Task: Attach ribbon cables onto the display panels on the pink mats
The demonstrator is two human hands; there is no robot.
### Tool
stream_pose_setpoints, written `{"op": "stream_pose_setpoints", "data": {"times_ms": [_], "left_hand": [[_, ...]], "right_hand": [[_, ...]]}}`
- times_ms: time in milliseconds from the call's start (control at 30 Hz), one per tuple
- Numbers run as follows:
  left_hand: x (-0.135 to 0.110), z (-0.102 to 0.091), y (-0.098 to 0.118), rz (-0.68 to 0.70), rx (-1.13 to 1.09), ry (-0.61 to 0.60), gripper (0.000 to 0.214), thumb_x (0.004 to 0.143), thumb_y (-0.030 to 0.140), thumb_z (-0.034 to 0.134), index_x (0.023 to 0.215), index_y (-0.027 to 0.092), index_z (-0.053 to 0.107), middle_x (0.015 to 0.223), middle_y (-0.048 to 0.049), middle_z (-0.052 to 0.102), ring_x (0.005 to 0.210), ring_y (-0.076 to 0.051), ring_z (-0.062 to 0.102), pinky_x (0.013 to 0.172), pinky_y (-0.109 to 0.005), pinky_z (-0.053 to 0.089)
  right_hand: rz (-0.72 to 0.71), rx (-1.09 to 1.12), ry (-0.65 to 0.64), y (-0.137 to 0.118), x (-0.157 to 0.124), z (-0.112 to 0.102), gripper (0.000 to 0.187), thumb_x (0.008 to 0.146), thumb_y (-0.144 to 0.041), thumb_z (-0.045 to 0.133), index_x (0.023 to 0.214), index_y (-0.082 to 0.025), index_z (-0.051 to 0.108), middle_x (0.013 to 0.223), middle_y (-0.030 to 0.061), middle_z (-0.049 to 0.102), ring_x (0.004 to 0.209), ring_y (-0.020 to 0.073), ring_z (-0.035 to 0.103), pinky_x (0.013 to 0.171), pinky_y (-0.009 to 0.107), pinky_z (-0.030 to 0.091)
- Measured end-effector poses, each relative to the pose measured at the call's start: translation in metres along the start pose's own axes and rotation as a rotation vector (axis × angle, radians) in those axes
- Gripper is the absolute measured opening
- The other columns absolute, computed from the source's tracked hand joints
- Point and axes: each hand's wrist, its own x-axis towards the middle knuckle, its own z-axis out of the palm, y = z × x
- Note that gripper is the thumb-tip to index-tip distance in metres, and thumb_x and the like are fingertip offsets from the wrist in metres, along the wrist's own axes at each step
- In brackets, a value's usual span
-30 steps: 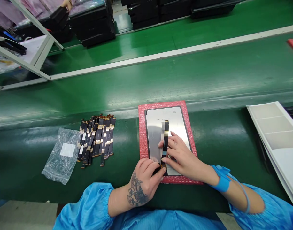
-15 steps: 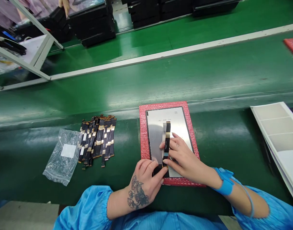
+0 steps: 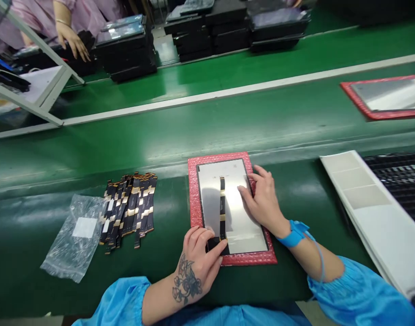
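A display panel (image 3: 239, 226), silver side up, lies on a sheet of red bubble wrap (image 3: 194, 199). One black flex cable (image 3: 222, 203) with gold-coloured bands stretches lengthwise over the panel. At the panel's lower left edge my left hand (image 3: 200, 253) is bent, its index fingertip pressing the cable's bottom end; whatever lies under the finger is hidden. My right hand (image 3: 263, 199) is spread over the panel's right edge, thumb above the silver surface, with nothing in it. A blue band circles the right wrist. Left of the panel lies a pile of flex cables (image 3: 129, 208).
A clear plastic bag (image 3: 71, 244) with a white label touches the pile. White boards (image 3: 373, 217) and a black ribbed tray (image 3: 400, 176) stand at right. Another panel on red wrap (image 3: 390, 97) lies farther back. Across the bench are black stacks (image 3: 126, 50) and a co-worker's hand (image 3: 71, 38).
My right hand has let go of the flex cable and moved to the panel's right edge, opening. The cable, raised before, now lies flat. The view has shifted, showing more at right.
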Motion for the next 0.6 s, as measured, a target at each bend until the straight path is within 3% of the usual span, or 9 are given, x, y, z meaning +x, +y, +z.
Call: {"op": "stream_pose_setpoints", "data": {"times_ms": [267,400,600], "left_hand": [[-0.010,0.009,-0.007,-0.010,0.022,0.024,0.039,0.088,0.012,0.048,0.122,0.026,0.061,0.134,-0.0093,0.048,0.126,-0.029,0.041,0.102,-0.050,0.038],[-0.014,0.015,-0.013,-0.022,0.038,0.034,0.038,0.088,0.015,0.049,0.120,0.031,0.062,0.135,-0.0066,0.048,0.129,-0.030,0.040,0.100,-0.049,0.039],[-0.020,0.030,-0.029,0.036,0.097,0.122,0.036,0.082,0.016,0.054,0.112,0.034,0.064,0.126,-0.0051,0.054,0.122,-0.030,0.046,0.097,-0.046,0.042]], "right_hand": [[-0.185,-0.081,-0.226,-0.015,-0.008,-0.002,0.051,0.098,-0.041,0.047,0.135,-0.007,0.042,0.146,0.0203,0.033,0.140,0.0319,0.019,0.112,0.060,0.022],[-0.174,-0.116,-0.335,-0.021,-0.008,-0.004,0.059,0.095,-0.048,0.052,0.138,-0.008,0.044,0.149,0.0168,0.030,0.141,0.0316,0.017,0.114,0.058,0.020],[-0.128,-0.125,-0.355,-0.022,-0.007,-0.002,0.062,0.095,-0.055,0.048,0.138,-0.010,0.046,0.150,0.0133,0.030,0.141,0.0291,0.018,0.116,0.054,0.019]]}}
